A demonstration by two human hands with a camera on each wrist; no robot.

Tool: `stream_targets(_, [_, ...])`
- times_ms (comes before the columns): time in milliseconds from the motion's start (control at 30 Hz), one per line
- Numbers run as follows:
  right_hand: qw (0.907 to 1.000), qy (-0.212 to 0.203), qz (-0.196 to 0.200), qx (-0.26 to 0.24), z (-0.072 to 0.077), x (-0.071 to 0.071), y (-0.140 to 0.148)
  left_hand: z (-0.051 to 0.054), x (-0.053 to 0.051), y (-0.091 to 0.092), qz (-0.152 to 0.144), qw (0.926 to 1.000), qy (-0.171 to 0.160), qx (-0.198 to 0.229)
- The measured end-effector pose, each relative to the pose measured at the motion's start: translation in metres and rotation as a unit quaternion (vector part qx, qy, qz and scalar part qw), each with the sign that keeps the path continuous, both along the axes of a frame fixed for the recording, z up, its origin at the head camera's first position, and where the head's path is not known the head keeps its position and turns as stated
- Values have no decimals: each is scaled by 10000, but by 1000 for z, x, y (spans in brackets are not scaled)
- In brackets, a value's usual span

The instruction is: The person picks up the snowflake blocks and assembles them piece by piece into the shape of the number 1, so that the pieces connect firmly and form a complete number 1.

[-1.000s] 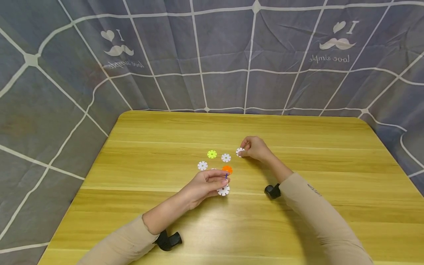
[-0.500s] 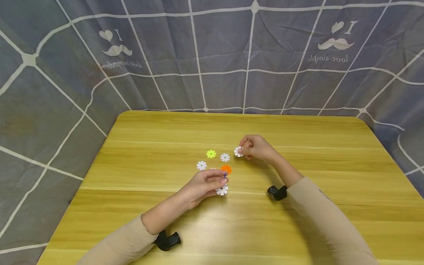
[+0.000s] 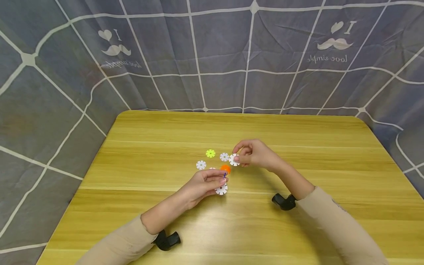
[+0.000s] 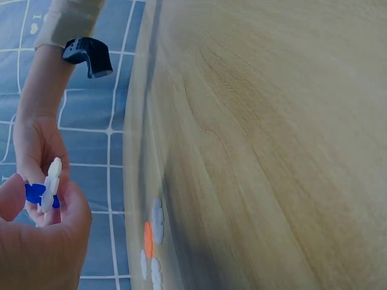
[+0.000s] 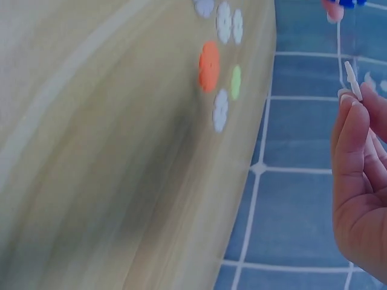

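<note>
My left hand (image 3: 203, 187) pinches a blue notched disc (image 4: 35, 193) joined to a white notched disc (image 4: 48, 194), held above the table. In the head view the blue one shows as a thin edge, the white one (image 3: 221, 190) hanging below the fingers. Between thumb and fingers of my right hand (image 3: 261, 156) is another white notched disc (image 5: 352, 81), held up and apart from the left hand's pair. Just beyond the hands lie loose discs: an orange one (image 3: 225, 169), a yellow-green one (image 3: 210, 153) and several white ones (image 3: 201, 165), one partly hidden by my left hand.
The wooden table (image 3: 132, 154) reaches back to a grey-blue curtain (image 3: 225, 48) with white lines. A black wrist camera (image 3: 168, 240) sits at the left sleeve, and another black camera (image 3: 284, 201) at the right.
My right hand has come a little left and nearer to me with its white disc. The left hand and its joined discs have stayed nearly still.
</note>
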State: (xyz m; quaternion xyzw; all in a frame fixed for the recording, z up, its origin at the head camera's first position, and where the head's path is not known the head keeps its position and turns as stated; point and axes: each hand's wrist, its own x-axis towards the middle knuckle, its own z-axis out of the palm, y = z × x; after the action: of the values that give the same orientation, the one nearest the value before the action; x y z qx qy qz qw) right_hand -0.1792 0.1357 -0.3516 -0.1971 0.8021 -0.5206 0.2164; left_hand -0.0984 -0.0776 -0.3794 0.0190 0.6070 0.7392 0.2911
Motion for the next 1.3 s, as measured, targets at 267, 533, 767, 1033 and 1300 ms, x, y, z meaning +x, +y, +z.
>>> stream_targets(267, [9995,141,256,-77,2,13,-5,-1,0,-1,-19,10000,41,13])
stream_targets(533, [9995,225,235,-47,0,22,-11,-2,1,-1,-14,10000,82,40])
stream_targets(767, [9994,234,246,-97,-1,24,-13,-3,2,-1,-18,10000,79,30])
stream_targets(1033, [9990,165,382,-180,-5,28,-16,-7,3,-1,-18,9997,183,137])
stream_targets(1300, [9970,-130,624,-448,-7,28,-15,-8,6,-2,-107,9993,348,23])
